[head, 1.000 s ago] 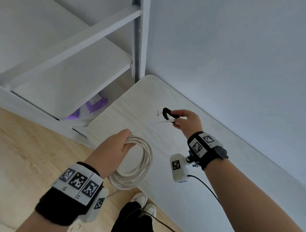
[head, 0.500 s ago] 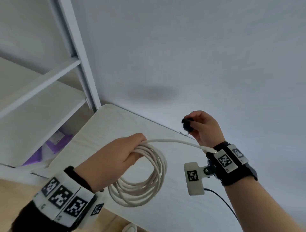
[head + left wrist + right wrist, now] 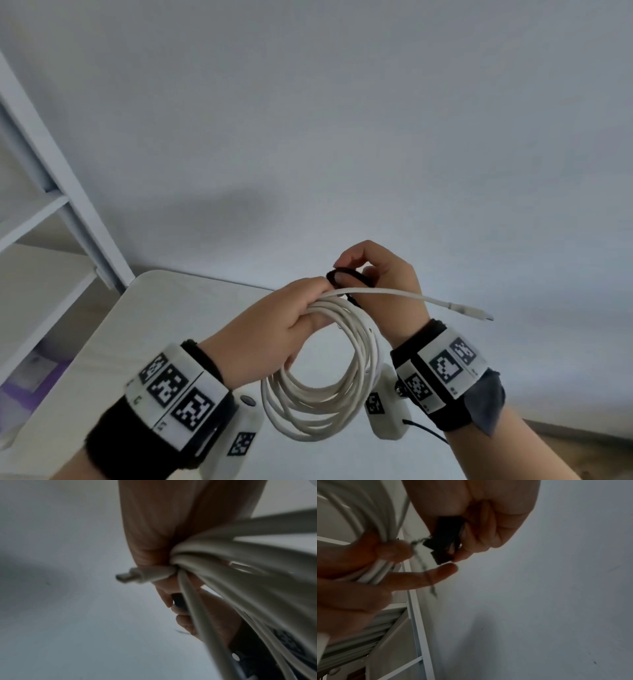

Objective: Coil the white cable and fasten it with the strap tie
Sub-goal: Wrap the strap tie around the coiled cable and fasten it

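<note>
While the head view looked down over both wrists, the left hand [image 3: 274, 329] gripped the top of the white cable [image 3: 322, 387], whose loops hung below it as an upright ring above the pale table [image 3: 178, 308]. One free end ran level to the right, its plug [image 3: 474, 312] pointing right past the right wrist. Smooth, round and off-white, that cable looked, several turns bunched together. Up against the left fingertips, the right hand [image 3: 387, 284] pinched the black strap tie [image 3: 346, 275], curled in a small loop. A plain grey wall [image 3: 342, 120] rose behind, with a white shelf frame [image 3: 65, 202] at left.

Over on the left wrist view, the strands fanned rightward out of the closed fist [image 3: 154, 536], and a second plug [image 3: 126, 576] poked left.

From the right wrist view, blurred, the strap [image 3: 444, 540] sat pinched between thumb and fingers, apparently folded on itself, with a thin thread dangling from it.
</note>
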Demonstrator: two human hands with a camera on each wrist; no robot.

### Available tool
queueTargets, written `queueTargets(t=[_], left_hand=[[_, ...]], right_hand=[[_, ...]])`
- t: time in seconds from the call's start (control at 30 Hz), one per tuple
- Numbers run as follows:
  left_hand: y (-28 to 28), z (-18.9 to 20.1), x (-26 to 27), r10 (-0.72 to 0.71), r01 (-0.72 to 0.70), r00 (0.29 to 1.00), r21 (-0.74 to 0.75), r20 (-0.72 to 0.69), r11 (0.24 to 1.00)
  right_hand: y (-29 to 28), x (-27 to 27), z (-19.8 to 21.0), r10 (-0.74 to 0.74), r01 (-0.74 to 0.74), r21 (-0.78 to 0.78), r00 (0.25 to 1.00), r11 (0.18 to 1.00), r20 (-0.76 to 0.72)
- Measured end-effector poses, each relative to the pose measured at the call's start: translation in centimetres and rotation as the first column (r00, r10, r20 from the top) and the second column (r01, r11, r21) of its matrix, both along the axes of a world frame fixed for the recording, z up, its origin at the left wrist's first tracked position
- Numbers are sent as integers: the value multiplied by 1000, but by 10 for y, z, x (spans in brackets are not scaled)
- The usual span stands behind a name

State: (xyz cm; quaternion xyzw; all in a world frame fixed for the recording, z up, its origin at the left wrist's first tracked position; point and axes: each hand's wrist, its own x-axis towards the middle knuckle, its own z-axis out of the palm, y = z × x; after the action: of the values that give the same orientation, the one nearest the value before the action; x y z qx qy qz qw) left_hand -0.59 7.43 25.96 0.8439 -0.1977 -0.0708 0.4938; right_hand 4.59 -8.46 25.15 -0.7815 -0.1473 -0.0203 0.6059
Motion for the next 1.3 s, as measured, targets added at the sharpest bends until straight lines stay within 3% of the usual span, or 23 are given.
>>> queueTargets(t=[0.17,0.37,0.57,1.0,1.2,1.3], left_hand=[[-16,1,4,9,-12,999,-103,-31,995],[-18,4,4,29,-28,1000,-106,8,994],[-15,5,1,51,-50,998,-34,34,998],[-6,1,0,144,-142,985,-28,98,990],[-4,9,6,239,-225,964,-120,115,967],[-4,9,14,297,-290,942,-64,159,955]], right_hand=[[-3,-6,7,-49,48,20,999,999,15],[-9,-1,7,-44,49,-97,998,994,46],[-6,-3,0,54,-53,8,997,999,-47],[-10,-4,-8,132,-129,137,991,982,-13],[-6,-16,-13,167,-164,79,985,983,-34],[-1,-19,-21,158,-161,-20,982,987,-102]])
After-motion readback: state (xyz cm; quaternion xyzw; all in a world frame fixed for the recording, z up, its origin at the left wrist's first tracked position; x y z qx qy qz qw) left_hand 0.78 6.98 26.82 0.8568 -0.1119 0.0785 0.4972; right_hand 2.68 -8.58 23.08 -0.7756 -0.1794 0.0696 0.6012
